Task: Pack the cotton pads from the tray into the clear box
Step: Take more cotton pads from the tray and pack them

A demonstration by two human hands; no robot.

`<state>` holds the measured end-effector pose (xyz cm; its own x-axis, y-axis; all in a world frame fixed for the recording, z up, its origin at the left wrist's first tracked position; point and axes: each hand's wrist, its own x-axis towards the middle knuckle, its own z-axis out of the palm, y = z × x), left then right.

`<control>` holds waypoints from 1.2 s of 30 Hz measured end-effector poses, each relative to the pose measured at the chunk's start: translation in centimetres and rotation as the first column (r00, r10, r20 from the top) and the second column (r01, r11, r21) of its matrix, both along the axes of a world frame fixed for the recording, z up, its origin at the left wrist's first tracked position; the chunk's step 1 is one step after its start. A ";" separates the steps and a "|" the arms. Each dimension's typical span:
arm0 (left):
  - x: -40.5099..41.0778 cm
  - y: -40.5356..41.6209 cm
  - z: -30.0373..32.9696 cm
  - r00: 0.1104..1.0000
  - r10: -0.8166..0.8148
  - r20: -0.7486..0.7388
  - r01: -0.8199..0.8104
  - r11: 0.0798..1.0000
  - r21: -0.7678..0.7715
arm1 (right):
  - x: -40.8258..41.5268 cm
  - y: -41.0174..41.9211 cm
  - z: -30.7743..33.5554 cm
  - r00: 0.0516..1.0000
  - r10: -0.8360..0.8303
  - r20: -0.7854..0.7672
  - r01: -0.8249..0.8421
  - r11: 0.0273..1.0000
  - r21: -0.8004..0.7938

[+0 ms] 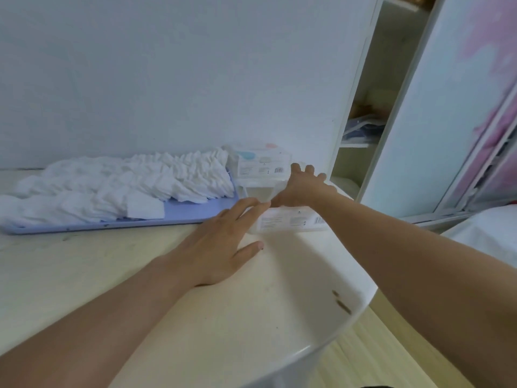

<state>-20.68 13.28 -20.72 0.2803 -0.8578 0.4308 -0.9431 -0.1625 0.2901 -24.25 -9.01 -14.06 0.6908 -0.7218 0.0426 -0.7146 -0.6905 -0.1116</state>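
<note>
- We see the pale surface (140, 275) filling the lower left of the frame.
- The blue tray (195, 211) sits at mid-left, heaped with white cotton pads (126, 186).
- Our left hand (221, 242) lies flat at centre, grip wide, fingertips touching the clear box (291, 219).
- Our right hand (302, 189), just right of centre, reaches over a second box (260, 166); we cannot tell its grip.
</note>
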 end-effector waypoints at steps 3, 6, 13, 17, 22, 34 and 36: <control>-0.1 -0.1 -0.2 1.000 -0.018 -0.009 0.018 1.000 0.005 | 0.2 -0.2 0.1 1.000 0.003 -0.014 -0.002 0.997 0.078; 0.0 0.0 -0.3 0.997 -0.051 -0.057 0.051 0.999 -0.005 | 0.2 0.2 0.4 0.998 0.014 -0.056 -0.010 0.997 0.072; 4.4 2.5 3.4 0.959 0.191 -0.210 -0.272 0.824 -0.497 | 0.9 7.7 4.5 0.763 0.273 0.586 -0.271 0.958 -0.093; 8.7 9.7 5.6 0.786 0.524 -0.328 -0.615 0.608 -0.502 | 4.1 18.0 2.0 0.703 0.453 0.548 -0.595 0.797 0.103; 10.2 15.9 5.2 0.689 0.691 -0.218 -0.725 0.664 -0.183 | 8.1 22.6 -1.7 0.810 0.441 0.386 -0.521 0.844 0.129; 11.2 18.1 1.4 0.798 0.596 -0.093 -0.600 0.800 -0.022 | 10.6 21.4 -3.3 0.747 0.568 0.347 -0.580 0.811 -0.078; 10.9 18.1 1.5 0.798 0.597 -0.078 -0.599 0.801 0.002 | 10.5 21.7 -3.2 0.739 0.589 0.326 -0.598 0.797 -0.085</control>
